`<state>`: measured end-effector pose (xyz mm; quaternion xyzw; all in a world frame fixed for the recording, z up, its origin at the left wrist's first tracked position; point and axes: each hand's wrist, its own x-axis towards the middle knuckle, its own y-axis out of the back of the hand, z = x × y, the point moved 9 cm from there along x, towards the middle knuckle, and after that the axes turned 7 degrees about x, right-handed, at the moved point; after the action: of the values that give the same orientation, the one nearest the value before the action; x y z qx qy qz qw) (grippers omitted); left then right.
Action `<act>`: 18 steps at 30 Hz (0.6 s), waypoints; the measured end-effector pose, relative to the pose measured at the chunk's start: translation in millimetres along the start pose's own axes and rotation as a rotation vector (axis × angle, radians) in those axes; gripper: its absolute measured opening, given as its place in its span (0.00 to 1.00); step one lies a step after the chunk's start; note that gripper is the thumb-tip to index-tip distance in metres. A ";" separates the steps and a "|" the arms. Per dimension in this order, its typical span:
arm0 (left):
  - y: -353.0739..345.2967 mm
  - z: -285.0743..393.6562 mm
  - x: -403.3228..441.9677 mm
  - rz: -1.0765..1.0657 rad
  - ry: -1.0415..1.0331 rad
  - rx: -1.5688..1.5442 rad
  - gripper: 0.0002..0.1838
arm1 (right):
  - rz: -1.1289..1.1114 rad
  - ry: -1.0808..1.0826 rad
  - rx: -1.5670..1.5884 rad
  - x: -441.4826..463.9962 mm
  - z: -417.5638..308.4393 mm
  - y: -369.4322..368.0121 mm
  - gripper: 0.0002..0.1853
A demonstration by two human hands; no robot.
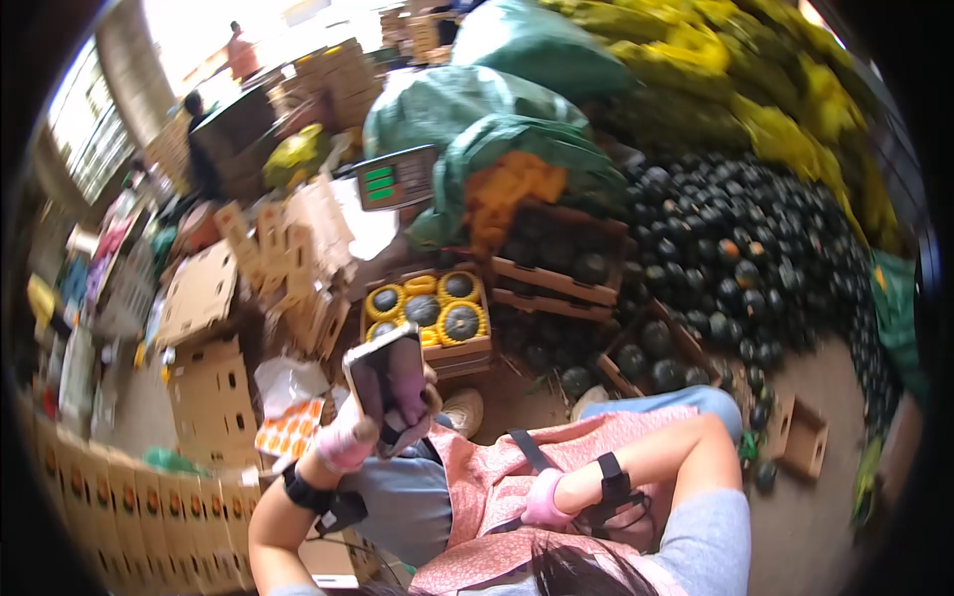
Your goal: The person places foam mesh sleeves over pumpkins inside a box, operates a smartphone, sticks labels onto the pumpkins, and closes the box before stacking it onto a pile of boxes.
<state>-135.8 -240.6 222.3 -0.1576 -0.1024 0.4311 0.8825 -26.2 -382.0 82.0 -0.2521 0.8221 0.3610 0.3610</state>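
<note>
My left hand (348, 440), in a pink glove with bare fingertips, is raised in front of my left knee and closed around a smartphone (386, 382). The phone stands tilted, its dark screen turned up towards me. My right hand (546, 499), also pink-gloved, rests low on the pink patterned apron (497, 477) over my lap. Its fingers are hidden in the apron's folds. Just beyond the phone, a cardboard box (467, 356) holds several dark green squashes (462, 322) in yellow foam nets.
A scale display (396, 180) glows green behind the box. Dark squashes (735, 248) form a large heap at right, with filled cartons (556, 260) beside it. Folded cartons (206, 397) line the left. Green sacks (477, 99) stand behind; people (241, 55) are far back.
</note>
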 end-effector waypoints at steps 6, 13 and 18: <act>-101.1 -104.4 -21.0 -0.625 0.418 0.537 0.57 | 0.335 0.050 0.227 -3.6 23.8 0.9 0.19; -108.2 -188.7 -79.5 -1.002 0.658 1.027 0.53 | 0.438 -0.002 0.185 -12.0 45.8 -10.5 0.22; -111.9 -213.2 -86.9 -0.855 0.641 1.110 0.43 | 0.500 0.006 0.035 -7.9 41.9 -5.7 0.23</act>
<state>-39.5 -414.8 61.3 0.2444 0.3376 -0.0259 0.9086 -0.2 -351.8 65.7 -0.0358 0.8662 0.4239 0.2622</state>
